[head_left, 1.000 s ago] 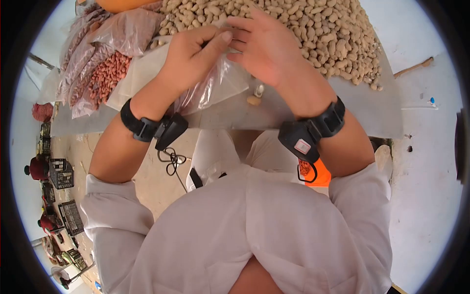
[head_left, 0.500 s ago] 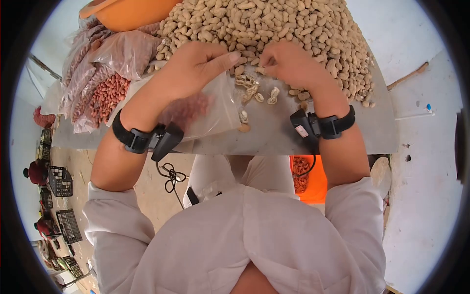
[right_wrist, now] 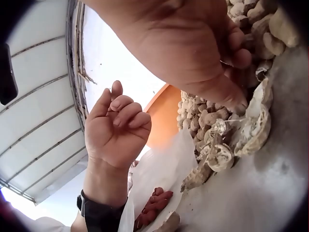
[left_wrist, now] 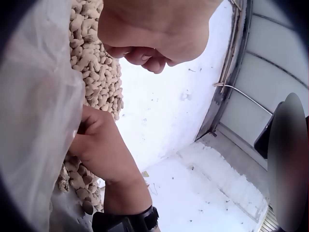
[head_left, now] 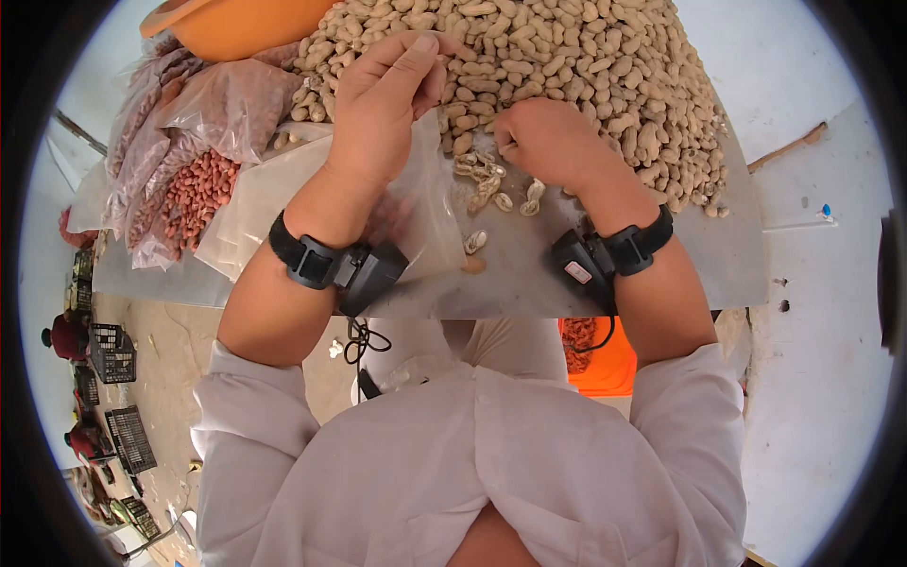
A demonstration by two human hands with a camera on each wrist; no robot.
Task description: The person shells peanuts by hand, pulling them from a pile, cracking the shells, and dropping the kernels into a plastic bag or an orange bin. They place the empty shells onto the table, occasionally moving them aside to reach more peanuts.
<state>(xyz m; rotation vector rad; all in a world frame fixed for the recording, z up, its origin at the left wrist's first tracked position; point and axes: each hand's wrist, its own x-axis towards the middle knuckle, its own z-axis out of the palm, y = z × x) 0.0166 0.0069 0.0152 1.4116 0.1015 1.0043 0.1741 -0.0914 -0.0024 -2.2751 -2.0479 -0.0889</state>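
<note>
My left hand (head_left: 383, 113) is raised at the near edge of a big heap of unshelled peanuts (head_left: 567, 57). In the right wrist view its palm shows, three fingers loosely curled, thumb and index finger up close together, with nothing visible between them. Low at the heap's near edge, my right hand (head_left: 553, 142) has its fingers bent down among the peanuts. The right wrist view puts its thumb tip right at a split peanut shell (right_wrist: 256, 130); I cannot tell what lies between its fingers. Empty shells (head_left: 482, 180) lie between both hands.
A clear plastic bag (head_left: 425, 208) with some red kernels lies under my left forearm. Further left are bags of shelled red peanuts (head_left: 200, 194) and an orange basin (head_left: 236, 28). An orange container (head_left: 605, 359) stands below the metal table (head_left: 510, 288). Black crates (head_left: 113, 354) stand on the floor.
Both hands were together over the bag, then parted to the heap. The left hand has since lifted and turned palm inward; the right stays low at the heap's edge.
</note>
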